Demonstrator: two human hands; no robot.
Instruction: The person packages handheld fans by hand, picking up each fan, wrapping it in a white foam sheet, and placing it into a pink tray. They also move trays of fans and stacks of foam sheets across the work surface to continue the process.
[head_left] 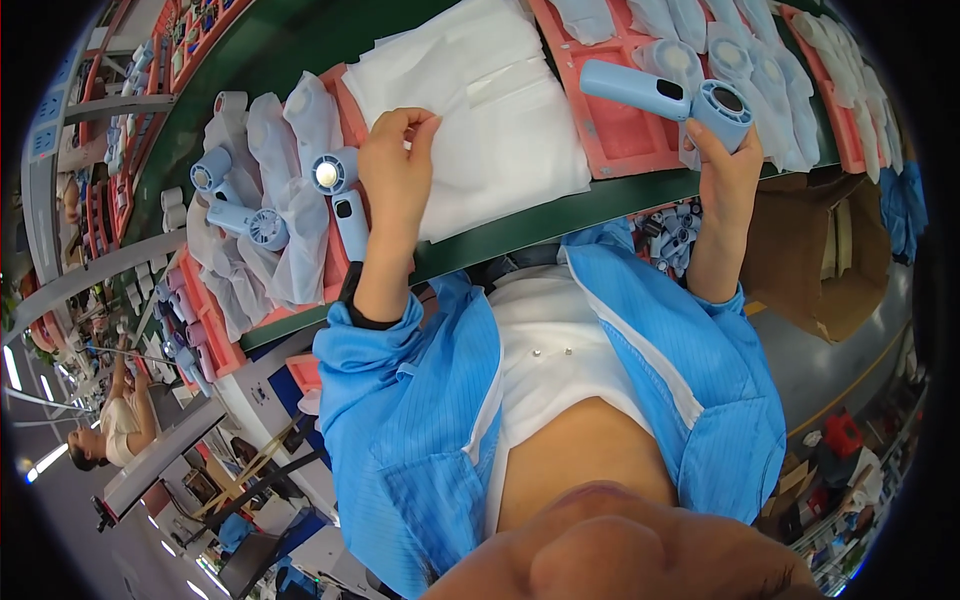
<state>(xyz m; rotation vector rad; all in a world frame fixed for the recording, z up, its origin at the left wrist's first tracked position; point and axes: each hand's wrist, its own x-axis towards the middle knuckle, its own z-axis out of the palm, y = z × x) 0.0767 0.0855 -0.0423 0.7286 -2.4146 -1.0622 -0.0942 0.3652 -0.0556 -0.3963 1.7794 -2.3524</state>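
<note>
My right hand grips a light blue handheld fan by its round head, and the handle points left. It is above a pink tray holding several bagged fans. My left hand is over the left edge of a stack of white translucent bags. Its fingers are curled with thumb and forefinger close together; whether a bag edge is between them I cannot make out. Just left of that hand, an unbagged blue fan lies on the left pink tray, partly hidden by my wrist.
More blue fans lie over bagged ones on the left. Below the green bench, small dark and pale parts fill a container. An open cardboard box stands at right. A seated person is far left.
</note>
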